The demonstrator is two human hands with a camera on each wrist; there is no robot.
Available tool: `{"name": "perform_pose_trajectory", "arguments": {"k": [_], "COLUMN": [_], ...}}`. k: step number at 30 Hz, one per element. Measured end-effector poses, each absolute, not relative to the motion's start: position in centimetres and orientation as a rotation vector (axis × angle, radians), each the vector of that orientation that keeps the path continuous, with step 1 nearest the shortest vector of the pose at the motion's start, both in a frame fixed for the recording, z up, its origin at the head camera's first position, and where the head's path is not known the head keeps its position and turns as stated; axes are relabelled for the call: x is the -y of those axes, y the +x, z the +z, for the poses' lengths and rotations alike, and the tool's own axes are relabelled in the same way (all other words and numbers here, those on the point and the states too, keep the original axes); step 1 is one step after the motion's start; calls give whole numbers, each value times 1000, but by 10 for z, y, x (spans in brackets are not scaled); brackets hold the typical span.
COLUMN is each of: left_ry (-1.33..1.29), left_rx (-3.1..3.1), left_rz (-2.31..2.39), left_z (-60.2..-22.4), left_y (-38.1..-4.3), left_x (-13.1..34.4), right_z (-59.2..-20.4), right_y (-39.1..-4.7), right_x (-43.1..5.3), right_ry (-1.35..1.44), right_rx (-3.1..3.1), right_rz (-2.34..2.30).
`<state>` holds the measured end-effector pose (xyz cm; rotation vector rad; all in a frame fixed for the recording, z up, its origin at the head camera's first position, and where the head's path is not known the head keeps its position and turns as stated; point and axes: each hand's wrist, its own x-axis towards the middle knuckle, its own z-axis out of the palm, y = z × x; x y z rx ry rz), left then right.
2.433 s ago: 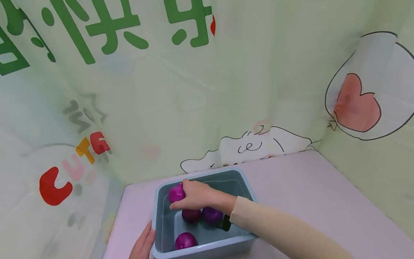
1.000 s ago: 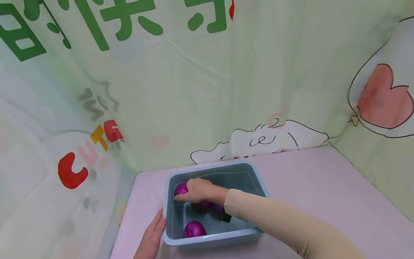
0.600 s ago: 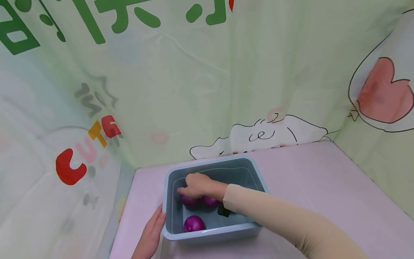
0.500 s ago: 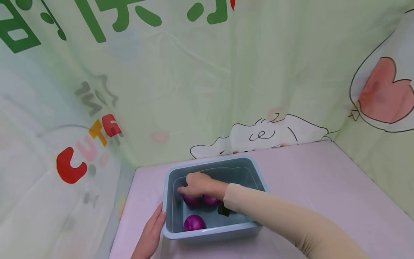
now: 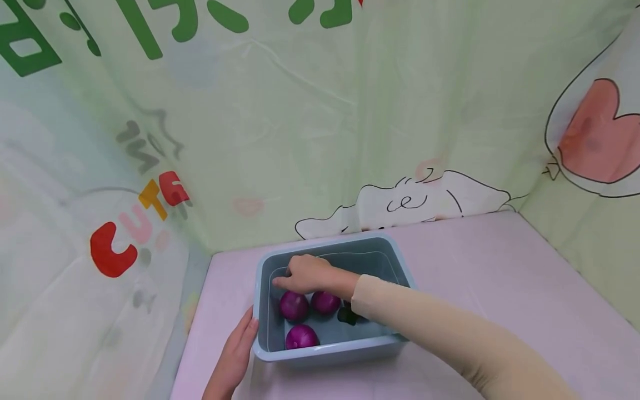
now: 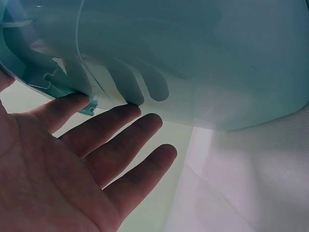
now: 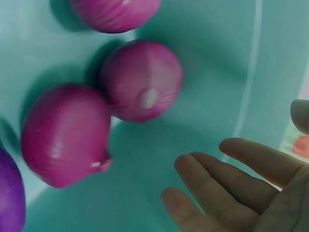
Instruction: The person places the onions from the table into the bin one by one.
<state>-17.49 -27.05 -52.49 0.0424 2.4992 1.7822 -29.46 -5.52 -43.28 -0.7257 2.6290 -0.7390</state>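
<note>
A blue-grey plastic bin (image 5: 340, 349) stands on the table. In it lie purple onions: one at the back left (image 5: 294, 306), another beside it (image 5: 326, 303), a third by the front wall (image 5: 302, 336). My right hand (image 5: 307, 274) hovers inside the bin behind the onions; its fingers (image 7: 212, 188) are extended and apart from them in the right wrist view. My left hand (image 5: 237, 344) is at the bin's left side, its straight fingertips (image 6: 133, 110) right at the outer wall.
A dark green stem cap (image 5: 346, 314) shows under my right wrist, and a deeper purple thing (image 7: 9, 193) lies at the right wrist view's left edge. The pink-covered table (image 5: 465, 266) meets a printed cloth (image 5: 280, 139) behind the bin.
My right hand lowered an onion into the back left of the bin and let it go. It now stands a little behind the onions. The left hand stays at the bin's side.
</note>
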Motion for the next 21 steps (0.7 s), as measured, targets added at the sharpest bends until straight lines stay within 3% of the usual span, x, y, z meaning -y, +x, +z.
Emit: {"name": "perform_pose_trajectory", "arguments": {"k": [8, 21], "left_ry": [57, 121], "left_rx": [-2530, -2557], "left_rz": [1778, 1790], "left_z": [-525, -527], "left_y": [-175, -175], "left_x": [268, 269], "right_z": [-406, -361], "right_y": [-288, -264], "right_x": [33, -42], "right_ry": [-829, -694], "right_rx": [-2605, -2623], "right_rz": [-881, -1246]}}
